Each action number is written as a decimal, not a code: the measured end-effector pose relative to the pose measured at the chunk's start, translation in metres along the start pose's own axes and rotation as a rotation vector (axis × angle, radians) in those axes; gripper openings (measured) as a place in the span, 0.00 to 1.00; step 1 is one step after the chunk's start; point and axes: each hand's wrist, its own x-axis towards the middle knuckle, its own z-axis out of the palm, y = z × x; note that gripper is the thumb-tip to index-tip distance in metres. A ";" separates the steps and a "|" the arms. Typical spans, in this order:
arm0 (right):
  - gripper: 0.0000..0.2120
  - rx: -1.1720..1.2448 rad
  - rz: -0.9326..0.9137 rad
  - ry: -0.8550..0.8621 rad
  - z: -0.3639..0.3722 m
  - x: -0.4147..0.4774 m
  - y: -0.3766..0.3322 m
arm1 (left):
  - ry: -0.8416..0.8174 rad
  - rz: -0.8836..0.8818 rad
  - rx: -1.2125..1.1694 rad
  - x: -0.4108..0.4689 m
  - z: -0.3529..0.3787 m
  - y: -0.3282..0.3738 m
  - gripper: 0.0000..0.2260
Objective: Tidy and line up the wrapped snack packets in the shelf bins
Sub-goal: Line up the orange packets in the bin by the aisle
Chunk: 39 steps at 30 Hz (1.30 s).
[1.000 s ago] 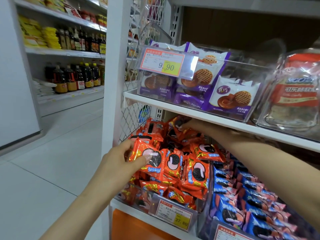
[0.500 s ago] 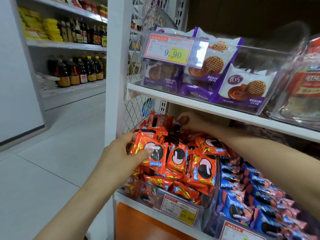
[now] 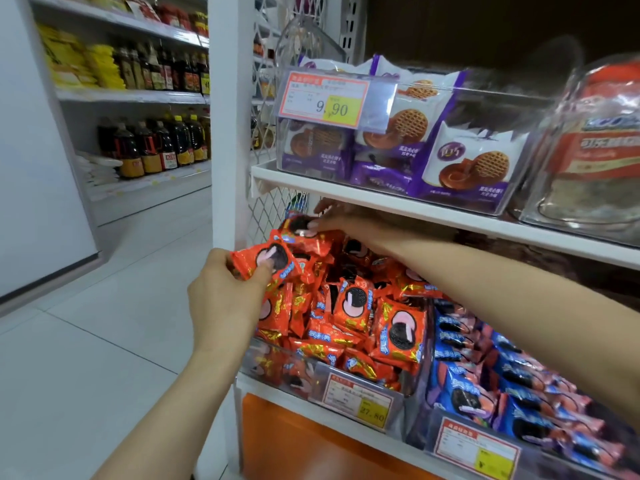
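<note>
I see the lower shelf (image 3: 277,396) carrying a clear bin (image 3: 277,362) of orange packets (image 3: 398,330) beside a blue-packet bin (image 3: 420,410); the upper shelf (image 3: 415,211) holds a purple-pack bin (image 3: 512,95).

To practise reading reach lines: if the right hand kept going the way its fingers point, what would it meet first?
The right hand touches an orange packet at the pile's back; past that, probably the mesh side panel, depth unclear.

Head view, close, downward onto shelf bins (image 3: 277,362)
</note>
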 end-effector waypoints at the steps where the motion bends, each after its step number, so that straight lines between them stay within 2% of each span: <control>1: 0.07 -0.011 -0.020 0.022 0.002 0.000 -0.006 | 0.034 0.005 -0.007 0.001 0.002 0.000 0.11; 3: 0.09 -0.081 -0.085 0.072 0.010 0.006 -0.009 | 0.091 0.012 0.000 0.004 0.006 -0.001 0.11; 7: 0.03 -0.291 -0.137 0.079 0.018 0.017 -0.006 | 0.168 0.105 0.088 0.006 0.010 -0.001 0.11; 13: 0.10 -0.221 -0.138 0.099 -0.009 -0.008 0.001 | 0.119 0.332 0.181 0.007 0.026 0.001 0.14; 15: 0.09 -0.241 -0.116 0.049 -0.024 -0.031 0.006 | 0.079 0.378 0.266 0.011 0.033 -0.001 0.13; 19: 0.08 -0.374 -0.107 -0.087 -0.042 -0.085 0.007 | 0.070 0.436 0.657 0.018 0.045 -0.005 0.09; 23: 0.22 -0.625 -0.139 -0.278 -0.055 -0.133 -0.005 | 0.100 0.540 0.843 0.017 0.051 -0.007 0.12; 25: 0.27 -0.763 -0.217 -0.354 -0.053 -0.148 -0.003 | 0.046 0.521 0.876 0.017 0.051 -0.012 0.16; 27: 0.26 -0.856 -0.258 -0.375 -0.047 -0.154 0.005 | -0.002 0.496 0.885 0.019 0.049 -0.019 0.18; 32: 0.21 -1.027 -0.301 -0.267 -0.049 -0.153 0.012 | -0.014 0.543 0.841 0.021 0.042 -0.022 0.17; 39: 0.19 -0.934 -0.225 -0.353 -0.052 -0.145 0.011 | -0.039 0.522 0.773 0.019 0.038 -0.022 0.17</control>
